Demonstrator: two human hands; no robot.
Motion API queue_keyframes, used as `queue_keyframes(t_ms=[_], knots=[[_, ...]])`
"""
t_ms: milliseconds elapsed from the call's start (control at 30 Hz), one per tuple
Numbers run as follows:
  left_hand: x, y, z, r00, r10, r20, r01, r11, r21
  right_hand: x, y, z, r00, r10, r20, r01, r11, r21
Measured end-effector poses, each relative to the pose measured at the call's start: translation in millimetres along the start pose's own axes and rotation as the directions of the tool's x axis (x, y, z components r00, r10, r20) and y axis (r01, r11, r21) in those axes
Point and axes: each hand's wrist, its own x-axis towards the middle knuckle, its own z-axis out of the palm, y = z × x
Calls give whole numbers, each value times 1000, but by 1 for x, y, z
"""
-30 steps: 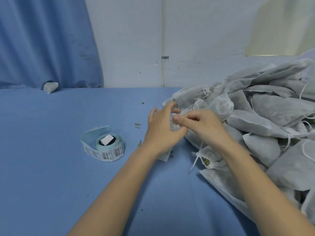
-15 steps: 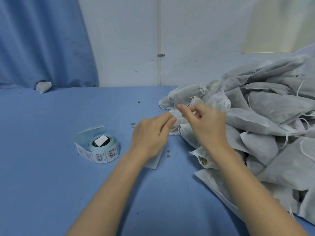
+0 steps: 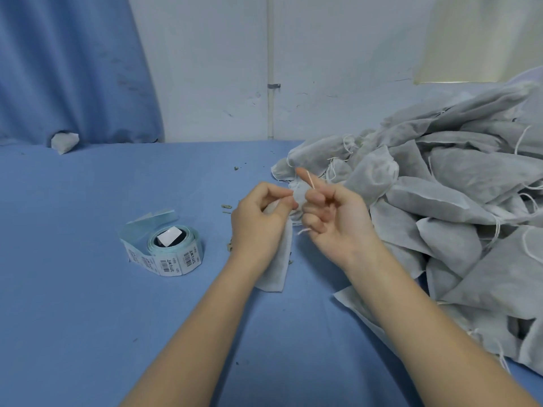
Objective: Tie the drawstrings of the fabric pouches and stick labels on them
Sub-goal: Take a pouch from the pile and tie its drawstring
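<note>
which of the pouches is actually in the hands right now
The single pouch hanging over the blue table between the label roll and the pile. The left hand pinches its neck; its drawstring loops the right hand.

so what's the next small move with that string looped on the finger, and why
Probably pull the drawstring through and snug the knot. It lies over the right hand's raised forefinger, its end dangling loose, while the left hand pinches the pouch neck. No label is visible on it.
</note>
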Motion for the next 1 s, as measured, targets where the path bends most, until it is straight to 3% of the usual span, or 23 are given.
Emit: queue_keyframes(t_ms=[67,100,167,200,267,333,433,567,667,733,800,900,933,1000], knots=[[-1,-1,0,999,36,-9,-35,998,44,-1,3,2,999,-47,-1,46,973,-224],[-1,-2,-1,998,55,-12,-54,996,73,-1,5,1,994,-108,-3,97,905,-414],[-1,-2,-3,996,84,-3,-83,990,112,-2,7,0,967,-251,52,202,619,-759],[-1,-2,-4,996,88,4,-88,989,115,-3,8,-1,949,-298,107,243,470,-849],[-1,-3,-7,997,75,5,-75,993,93,-3,9,-2,919,-333,213,302,245,-921],[1,-4,-9,999,48,-1,-47,997,67,-3,9,-4,901,-326,285,329,87,-940],[0,-5,-7,1000,18,9,-19,996,87,-4,13,-9,903,-290,315,325,-15,-946],[0,-8,-2,1000,-8,-2,8,989,149,-8,18,-9,886,-340,316,323,-38,-946],[2,-7,-6,997,-71,18,71,997,-19,-10,14,-9,876,-424,230,293,87,-952],[1,-4,-12,991,-106,76,117,979,-168,-12,9,-10,906,-395,155,242,180,-953],[-2,-2,-17,987,-91,132,114,977,-181,-13,5,-11,924,-363,122,216,229,-949],[-4,-4,-20,986,74,151,-101,978,184,-15,2,-10,930,-346,123,214,240,-947],[-5,-5,-19,974,161,160,-208,915,345,-16,2,-9,939,-330,98,196,277,-941],[-5,-8,-18,924,339,175,-378,756,533,-15,3,-9,965,-263,3,127,456,-881]])
